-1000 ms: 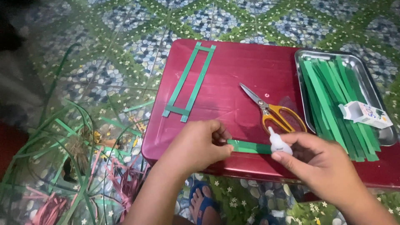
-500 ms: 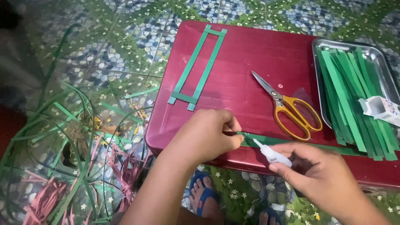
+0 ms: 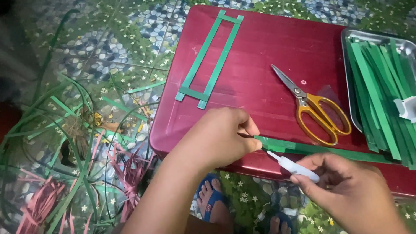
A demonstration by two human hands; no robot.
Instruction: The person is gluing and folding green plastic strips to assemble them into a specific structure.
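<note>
Left hand (image 3: 219,138): closed, fingertips pinching the near end of a green paper strip (image 3: 312,148).
Right hand (image 3: 346,190): closed around a small white glue tube (image 3: 294,167), nozzle aimed at the strip's pinched end.
Green paper strip: lying flat along the front edge of the red desk (image 3: 260,65).
Scissors (image 3: 314,104): yellow handles, shut, on the desk just behind the strip.
Green strip frame (image 3: 210,58): long rectangle, far left of desk.
Metal tray (image 3: 346,47): right edge, holding loose green strips.
Floor (image 3: 86,143): scattered green and pink offcuts.
</note>
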